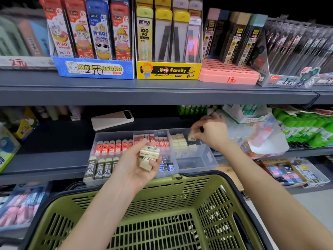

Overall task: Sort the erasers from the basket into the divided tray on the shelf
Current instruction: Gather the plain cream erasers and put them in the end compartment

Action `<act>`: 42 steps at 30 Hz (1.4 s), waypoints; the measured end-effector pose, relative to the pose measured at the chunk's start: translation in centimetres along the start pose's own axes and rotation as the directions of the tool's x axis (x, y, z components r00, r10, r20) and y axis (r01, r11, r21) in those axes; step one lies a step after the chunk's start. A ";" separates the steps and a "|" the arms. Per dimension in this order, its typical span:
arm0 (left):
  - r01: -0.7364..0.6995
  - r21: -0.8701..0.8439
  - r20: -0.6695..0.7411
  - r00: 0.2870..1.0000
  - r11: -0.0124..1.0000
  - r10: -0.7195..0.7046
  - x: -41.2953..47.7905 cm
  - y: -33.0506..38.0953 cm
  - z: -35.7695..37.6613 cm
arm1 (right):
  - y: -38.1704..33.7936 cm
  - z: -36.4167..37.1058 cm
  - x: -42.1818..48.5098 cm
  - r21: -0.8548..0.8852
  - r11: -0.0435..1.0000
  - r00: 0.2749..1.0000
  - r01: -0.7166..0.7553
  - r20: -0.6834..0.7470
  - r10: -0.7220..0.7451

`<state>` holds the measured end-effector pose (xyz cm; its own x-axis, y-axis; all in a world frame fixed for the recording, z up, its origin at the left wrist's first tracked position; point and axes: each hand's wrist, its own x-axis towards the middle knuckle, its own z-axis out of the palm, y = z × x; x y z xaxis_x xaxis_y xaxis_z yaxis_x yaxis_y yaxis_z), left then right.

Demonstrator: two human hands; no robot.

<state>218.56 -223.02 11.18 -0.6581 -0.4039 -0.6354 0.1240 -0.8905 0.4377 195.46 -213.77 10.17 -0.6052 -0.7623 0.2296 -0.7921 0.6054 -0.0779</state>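
Observation:
A clear divided tray [207, 160] sits on the lower shelf, with red, 2B, blue and cream erasers in separate compartments. My left hand [133, 163] is palm up over the tray's front and holds several cream erasers [149, 156] stacked in its curled fingers. My right hand [211, 131] hovers over the tray's back right compartment and pinches one cream eraser [191, 137] just above the cream erasers lying there [181, 141]. The green basket [180, 188] is below my arms; its slotted floor shows, and I can make out no erasers in it.
A white phone [112, 120] lies on the shelf behind the tray. Boxes of pencil leads [167, 69] stand on the upper shelf. Green glue bottles [304, 127] and a clear bag of small items [259, 134] lie to the right. More packaged stock fills the shelf below.

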 end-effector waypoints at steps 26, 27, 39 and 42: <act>-0.043 0.017 0.141 0.989 0.999 0.041 0.3 -0.8 1.1 | -6.5 -4.8 -6.9 0.815 0.579 0.985 0.008 0.094 -0.146; -0.038 0.022 0.144 0.989 0.999 0.035 0.3 -0.7 1.0 | -5.9 -4.8 -6.4 0.897 0.438 0.991 -0.061 0.108 -0.082; -0.033 0.056 0.213 0.977 0.998 0.021 0.0 -0.3 0.0 | -0.7 1.2 0.6 -0.082 0.995 0.999 0.050 0.022 -0.048; -0.037 0.065 0.220 0.975 0.997 0.022 0.0 -0.2 0.0 | -0.7 2.4 0.7 -0.042 0.993 0.986 0.108 0.131 -0.101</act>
<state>218.54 -222.81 11.09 -0.8025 -0.3672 -0.4703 0.0998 -0.8597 0.5010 195.38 -215.26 8.09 -0.5270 -0.8431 0.1068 -0.8486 0.5289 -0.0124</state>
